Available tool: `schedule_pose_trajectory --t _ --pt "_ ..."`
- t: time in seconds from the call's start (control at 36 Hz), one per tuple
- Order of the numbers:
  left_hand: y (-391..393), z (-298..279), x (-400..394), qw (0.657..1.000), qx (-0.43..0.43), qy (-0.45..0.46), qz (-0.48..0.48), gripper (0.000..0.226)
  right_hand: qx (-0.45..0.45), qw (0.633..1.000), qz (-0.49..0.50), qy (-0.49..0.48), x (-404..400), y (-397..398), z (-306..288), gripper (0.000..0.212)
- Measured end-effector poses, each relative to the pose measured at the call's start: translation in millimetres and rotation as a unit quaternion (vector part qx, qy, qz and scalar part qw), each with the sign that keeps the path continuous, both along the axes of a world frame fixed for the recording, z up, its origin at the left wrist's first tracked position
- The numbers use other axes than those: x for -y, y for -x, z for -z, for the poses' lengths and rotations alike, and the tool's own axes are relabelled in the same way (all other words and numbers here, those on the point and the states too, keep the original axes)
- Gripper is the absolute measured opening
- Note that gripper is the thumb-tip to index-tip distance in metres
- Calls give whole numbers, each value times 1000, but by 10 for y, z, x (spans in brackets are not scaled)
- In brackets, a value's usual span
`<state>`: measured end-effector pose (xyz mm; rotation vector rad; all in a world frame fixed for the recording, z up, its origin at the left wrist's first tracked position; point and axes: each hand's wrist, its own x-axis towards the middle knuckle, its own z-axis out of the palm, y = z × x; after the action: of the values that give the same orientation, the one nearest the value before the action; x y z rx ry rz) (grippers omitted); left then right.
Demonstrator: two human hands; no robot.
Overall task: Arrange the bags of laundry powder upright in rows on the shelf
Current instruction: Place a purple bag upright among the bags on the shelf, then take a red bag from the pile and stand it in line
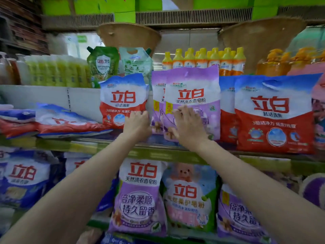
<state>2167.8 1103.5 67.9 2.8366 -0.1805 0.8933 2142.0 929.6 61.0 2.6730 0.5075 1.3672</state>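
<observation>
- We see both bare arms reaching up from 6 o'clock to the middle shelf.
- Left hand: fingers curled over the right edge of a red-and-blue laundry powder bag, which stands upright just left of centre. Hand looks narrow, gripping that edge; we cannot tell how firmly.
- Right hand: flat, fingers spread wide, palm pressed on the front of the front purple laundry powder bag, upright at centre.
- A second purple bag stands just behind and to 9 o'clock of the front one, touching it, between the 2 hands.
- At 3 o'clock, a large red-and-blue bag stands upright at the shelf edge, with another red-and-blue bag partly hidden between it and the purple pair.
- At 9 o'clock, flat-lying red-and-blue bags are stacked on the same shelf, well apart from the hands.
- At 12 o'clock, behind the row: yellow-capped orange bottles and 2 green refill pouches.
- At 6 o'clock, the lower shelf holds upright bags, including a purple bag and a teddy-bear bag.
</observation>
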Motion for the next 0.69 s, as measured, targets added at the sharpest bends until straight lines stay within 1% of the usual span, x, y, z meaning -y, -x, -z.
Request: schedule_pose_trajectory --t 0.06,0.14,0.31,0.39,0.44,0.56,0.61,0.69 --pt "45 45 -209 999 -13 -18 -48 41 -38 999 -12 23 -221 -42 60 46" --pt "170 77 -599 993 -22 -42 -110 44 -74 995 -52 35 -554 -108 99 48" --pt "467 37 -1535 972 -30 1 -233 44 -117 985 -122 27 -1213 -165 10 51" --pt "615 -36 -1889 954 -38 19 -296 42 -130 983 -122 38 -1478 -207 6 50" --pt "663 -76 -2075 950 -62 39 -305 40 -155 980 -120 42 -1635 -246 2 50" --pt "572 -87 -2338 950 -111 94 -275 35 -212 968 -119 56 -1887 -323 -5 53" --pt "513 -105 -2367 947 -125 128 -267 42 -240 961 -123 56 -1978 -359 -9 53" --pt "339 -122 -2446 944 -123 183 -247 52 -260 956 -123 53 -2063 -407 -19 51"
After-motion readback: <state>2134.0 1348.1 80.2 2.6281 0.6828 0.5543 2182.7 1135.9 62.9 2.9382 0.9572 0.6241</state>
